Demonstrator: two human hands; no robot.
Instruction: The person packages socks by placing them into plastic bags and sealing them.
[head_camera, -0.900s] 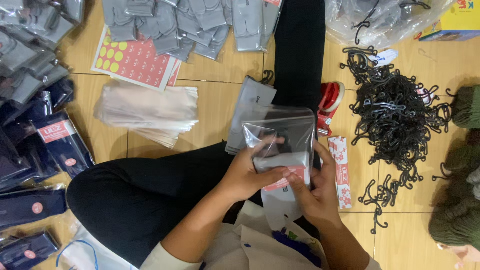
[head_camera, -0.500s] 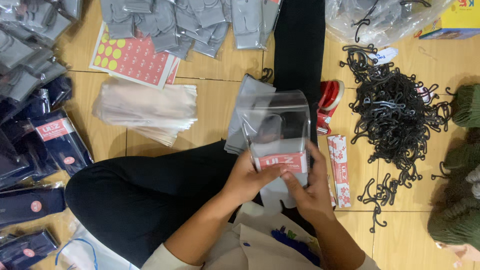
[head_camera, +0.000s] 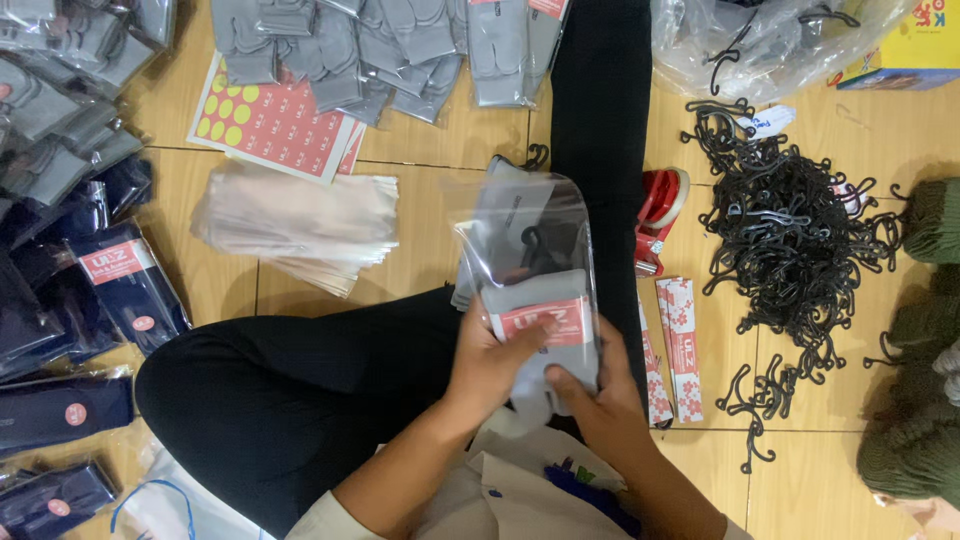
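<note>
Now lying lower and longer over the lap than a moment ago: clear plastic bag (head_camera: 530, 225), its open top stretching further up toward the floor (head_camera: 440, 170), the grey socks (head_camera: 540, 320) with their red paper band sitting deeper inside. Left hand (head_camera: 490, 362) clenching the bag's lower left edge, thumb pressing across the band. Right hand (head_camera: 590, 395) gripping the bottom right corner from beneath, fingers curling under the pale toe end. Socks thus resting between and just above both hands, over the black trouser leg (head_camera: 300, 400). Possibly a black hanger hook showing through the blurred upper part of the bag. Lying on the floor to the right, well apart: red tape dispenser (head_camera: 660, 205), pile of black hooks (head_camera: 790, 240).
</note>
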